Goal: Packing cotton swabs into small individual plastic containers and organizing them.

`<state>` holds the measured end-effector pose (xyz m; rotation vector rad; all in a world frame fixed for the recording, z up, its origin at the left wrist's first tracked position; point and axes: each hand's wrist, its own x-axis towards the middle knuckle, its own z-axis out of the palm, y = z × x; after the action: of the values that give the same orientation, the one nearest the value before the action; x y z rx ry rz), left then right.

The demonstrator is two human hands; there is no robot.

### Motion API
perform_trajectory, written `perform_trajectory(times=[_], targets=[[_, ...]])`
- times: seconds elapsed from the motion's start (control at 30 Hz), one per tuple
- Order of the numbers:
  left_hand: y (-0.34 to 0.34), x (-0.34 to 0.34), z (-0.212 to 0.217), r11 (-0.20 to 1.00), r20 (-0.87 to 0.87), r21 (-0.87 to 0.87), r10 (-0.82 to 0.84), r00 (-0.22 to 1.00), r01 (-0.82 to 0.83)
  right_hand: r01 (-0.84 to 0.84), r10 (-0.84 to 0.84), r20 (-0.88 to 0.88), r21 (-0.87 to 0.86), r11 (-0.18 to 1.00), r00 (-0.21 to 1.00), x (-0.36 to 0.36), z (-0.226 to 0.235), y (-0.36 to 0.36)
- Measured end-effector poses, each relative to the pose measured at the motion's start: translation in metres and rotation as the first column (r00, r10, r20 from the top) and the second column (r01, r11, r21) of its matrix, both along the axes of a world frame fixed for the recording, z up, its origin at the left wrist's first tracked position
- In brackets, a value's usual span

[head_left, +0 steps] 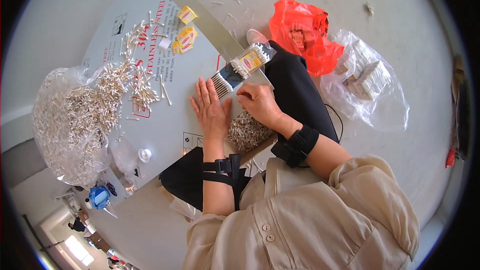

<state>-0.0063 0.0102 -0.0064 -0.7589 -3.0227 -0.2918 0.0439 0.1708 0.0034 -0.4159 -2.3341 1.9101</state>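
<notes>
Two bare hands work at the near edge of a grey board (165,125) laid across the person's lap. Left hand (210,112): flat, palm down, fingers spread and extended toward the far edge, resting on the board and closed on nothing. Right hand (259,104): just beside the left, fingers curled; its fingertips meet the near end of a clear packet of cotton swabs (243,66), though whether they pinch it or only press on it cannot be told. The packet lies near the board's right edge, its long axis running diagonally from the hands up toward the far right; it carries a yellow label at mid-length and a dark band at the near end. Between the wrists, at the near edge, sits a heap of loose swabs (246,132). A far larger supply fills a clear plastic bag (65,125) at the left edge, with a spilled pile of swabs (127,82) fanning toward the centre. Small yellow labels (185,36) lie near the far edge. On the floor beyond the right edge rest a red bag (300,32) and a clear bag of finished packs (367,77).
</notes>
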Motion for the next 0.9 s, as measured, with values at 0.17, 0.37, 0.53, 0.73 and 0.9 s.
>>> perform_trajectory(times=[0.17,0.37,0.53,0.73,0.9], targets=[[0.003,0.001,0.004,0.998,0.033,-0.055,0.011,0.999,-0.009,-0.006,0.006,-0.011,0.057,0.998,1.000,-0.002,0.007,0.002],[0.006,0.006,0.005,0.999,0.054,-0.017,0.034,0.998,-0.033,0.001,0.013,-0.101,0.140,0.990,0.995,-0.002,0.002,0.008],[0.009,0.007,0.007,0.999,0.080,-0.013,0.045,0.996,-0.044,-0.037,0.117,-0.170,0.414,0.909,0.978,-0.011,0.001,0.012],[0.008,0.008,0.005,0.999,0.055,0.010,0.043,0.998,-0.044,-0.109,0.211,-0.146,0.514,0.851,0.966,-0.023,0.000,0.010],[0.008,0.010,0.006,0.998,0.028,0.053,0.034,0.999,-0.035,-0.078,0.175,-0.144,0.510,0.856,0.974,-0.023,-0.005,0.007]])
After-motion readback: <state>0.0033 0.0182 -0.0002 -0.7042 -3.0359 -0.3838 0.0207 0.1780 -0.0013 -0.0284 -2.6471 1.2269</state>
